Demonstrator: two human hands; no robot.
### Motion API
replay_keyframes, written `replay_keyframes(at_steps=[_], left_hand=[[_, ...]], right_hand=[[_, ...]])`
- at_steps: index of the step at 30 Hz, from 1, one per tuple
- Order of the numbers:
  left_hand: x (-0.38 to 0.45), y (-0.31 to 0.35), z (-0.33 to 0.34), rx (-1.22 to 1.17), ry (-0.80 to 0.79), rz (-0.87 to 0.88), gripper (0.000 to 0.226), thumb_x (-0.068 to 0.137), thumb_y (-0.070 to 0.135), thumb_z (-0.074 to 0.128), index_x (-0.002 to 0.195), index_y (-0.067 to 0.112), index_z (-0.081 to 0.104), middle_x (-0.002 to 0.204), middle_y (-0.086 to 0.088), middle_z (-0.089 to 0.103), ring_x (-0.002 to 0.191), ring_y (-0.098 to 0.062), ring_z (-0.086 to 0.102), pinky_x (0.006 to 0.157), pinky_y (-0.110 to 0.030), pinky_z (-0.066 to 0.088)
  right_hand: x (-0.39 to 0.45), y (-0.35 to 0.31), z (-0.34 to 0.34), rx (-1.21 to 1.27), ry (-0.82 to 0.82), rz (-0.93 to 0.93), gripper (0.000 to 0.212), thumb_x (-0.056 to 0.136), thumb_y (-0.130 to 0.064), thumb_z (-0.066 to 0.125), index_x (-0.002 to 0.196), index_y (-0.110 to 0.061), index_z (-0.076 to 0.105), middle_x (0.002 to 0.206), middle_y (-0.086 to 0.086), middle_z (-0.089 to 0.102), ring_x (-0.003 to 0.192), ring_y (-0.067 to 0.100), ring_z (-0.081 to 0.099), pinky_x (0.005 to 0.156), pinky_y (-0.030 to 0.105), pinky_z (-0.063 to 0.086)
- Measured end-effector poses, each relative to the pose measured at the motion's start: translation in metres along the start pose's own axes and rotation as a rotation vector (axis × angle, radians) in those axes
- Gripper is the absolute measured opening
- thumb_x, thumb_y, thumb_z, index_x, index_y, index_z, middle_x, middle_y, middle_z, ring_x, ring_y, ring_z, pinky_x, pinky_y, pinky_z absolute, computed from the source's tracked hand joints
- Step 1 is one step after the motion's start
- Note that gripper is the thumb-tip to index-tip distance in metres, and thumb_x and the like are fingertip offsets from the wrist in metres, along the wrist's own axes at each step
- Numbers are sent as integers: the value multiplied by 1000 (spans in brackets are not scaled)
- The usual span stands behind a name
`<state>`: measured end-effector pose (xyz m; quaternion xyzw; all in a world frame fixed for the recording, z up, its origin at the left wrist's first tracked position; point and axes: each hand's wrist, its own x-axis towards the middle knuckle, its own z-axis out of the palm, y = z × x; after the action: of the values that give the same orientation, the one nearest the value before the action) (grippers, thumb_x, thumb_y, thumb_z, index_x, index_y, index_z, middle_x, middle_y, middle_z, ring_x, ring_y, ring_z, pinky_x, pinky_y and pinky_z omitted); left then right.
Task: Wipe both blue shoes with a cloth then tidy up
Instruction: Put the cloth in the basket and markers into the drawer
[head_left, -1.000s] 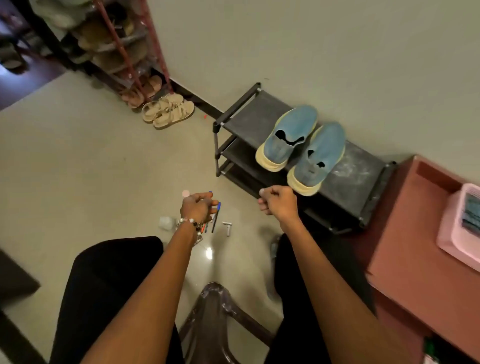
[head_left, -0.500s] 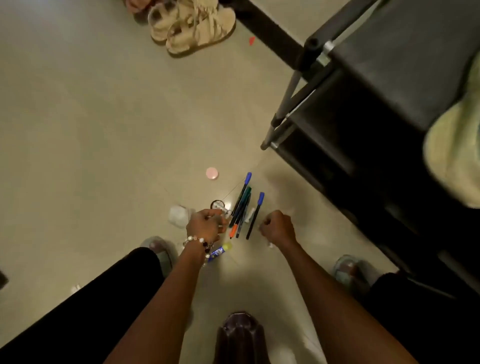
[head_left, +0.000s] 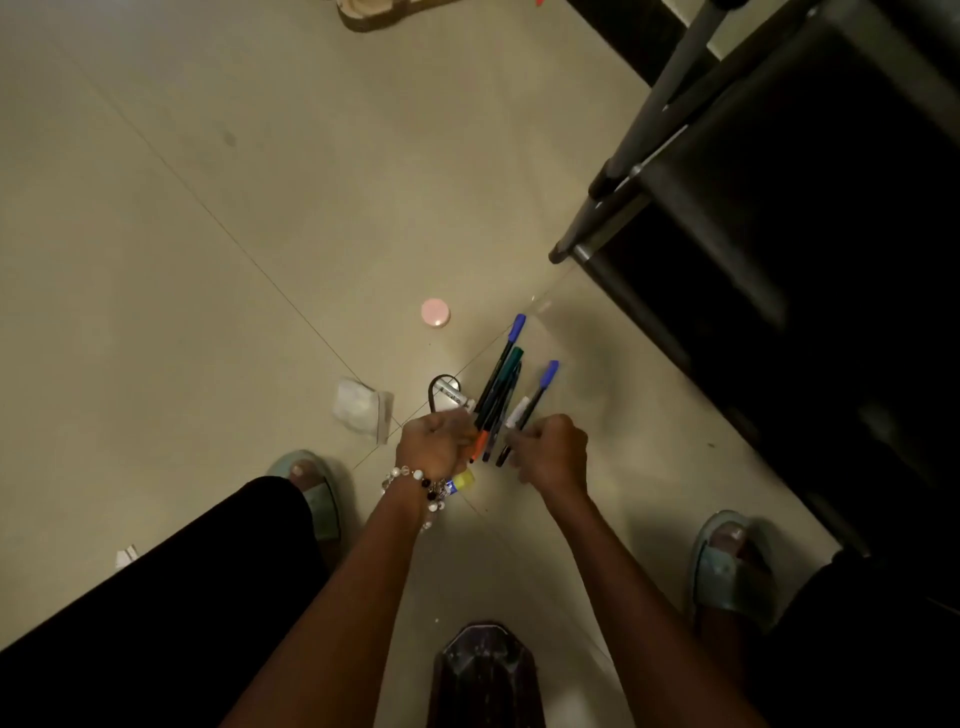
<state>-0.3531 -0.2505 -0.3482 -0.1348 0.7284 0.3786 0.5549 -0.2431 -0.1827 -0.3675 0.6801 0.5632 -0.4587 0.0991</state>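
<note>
Neither blue shoe nor a cloth is in view. Several pens (head_left: 498, 389) lie bunched on the tiled floor, with a separate blue-capped pen (head_left: 537, 395) just to their right. My left hand (head_left: 434, 441), wearing a bead bracelet, curls its fingers round the lower ends of the bunch. From the right, my right hand (head_left: 550, 449) pinches the lower end of the blue-capped pen. Both hands are blurred.
The black shoe rack (head_left: 779, 208) fills the right side. On the floor are a pink round lid (head_left: 435, 313), a crumpled clear bag (head_left: 361, 410), a marker inside a black loop (head_left: 448, 391) and a yellow glue stick (head_left: 462, 480). My slippered feet (head_left: 317, 488) (head_left: 727, 566) flank a dark stool (head_left: 488, 675).
My head has tipped down from the rack and shoes to the floor. Both hands have dropped to the pens and closed in on their lower ends.
</note>
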Motion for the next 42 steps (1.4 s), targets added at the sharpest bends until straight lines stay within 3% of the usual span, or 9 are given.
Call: replay_keyframes(at_steps=[5,9,11,16,20,25,30,35,42], left_hand=[[-6,15,5,99,-90,50,23,94,21,57,84,1,64,76,-16,65,69,-30,62,69,-40,52],[2,18,-9,-7,90,67,20,96,15,51,82,3,58,63,-9,55,44,-18,51,48,-26,40],[9,18,-18,50,147,84,24,96,17,50,78,6,60,58,-5,52,33,-10,43,40,-19,36],[31,9,-25,54,210,116,33,93,33,55,69,12,64,57,-4,53,48,-18,43,54,-26,35],[40,8,-20,62,229,162,35,89,38,59,63,14,60,54,1,55,51,-15,45,58,-26,38],[37,14,-15,172,162,260,26,88,44,59,79,20,65,65,3,59,59,-14,51,62,-27,42],[23,24,-4,266,-126,352,10,92,18,61,85,11,64,70,-2,65,52,-8,57,52,-17,47],[24,20,-5,81,-30,241,20,97,12,50,79,8,57,64,-5,56,55,-16,51,48,-19,48],[32,8,-13,25,-62,92,27,101,16,42,78,9,55,65,-5,51,53,-17,46,50,-28,44]], right_hand=[[-33,-22,-29,20,-392,-174,22,82,-21,70,75,0,69,68,12,70,42,12,57,45,21,47],[13,-33,-20,77,-33,-130,23,82,-25,71,72,-4,70,72,10,71,64,20,67,63,33,57],[41,-45,-10,59,82,-168,20,84,-23,68,79,-4,70,79,9,69,75,21,66,66,29,54],[88,-72,9,-243,210,-191,34,87,-36,62,104,-6,62,107,12,61,100,28,59,73,35,51],[101,-81,9,-304,161,-179,33,88,-30,63,111,-7,58,116,14,58,102,30,58,72,33,47],[83,-80,-10,98,-72,-133,31,75,-31,76,85,-5,62,87,9,65,75,18,61,56,25,43],[46,-70,-30,232,-326,-207,40,75,-40,76,71,-1,67,62,4,60,51,12,48,49,25,36],[70,-51,-22,78,65,-122,29,83,-32,69,70,-8,60,77,9,65,74,23,63,61,25,42],[95,-52,14,-182,154,-153,35,83,-34,67,101,-4,63,110,13,58,103,29,55,65,27,38]])
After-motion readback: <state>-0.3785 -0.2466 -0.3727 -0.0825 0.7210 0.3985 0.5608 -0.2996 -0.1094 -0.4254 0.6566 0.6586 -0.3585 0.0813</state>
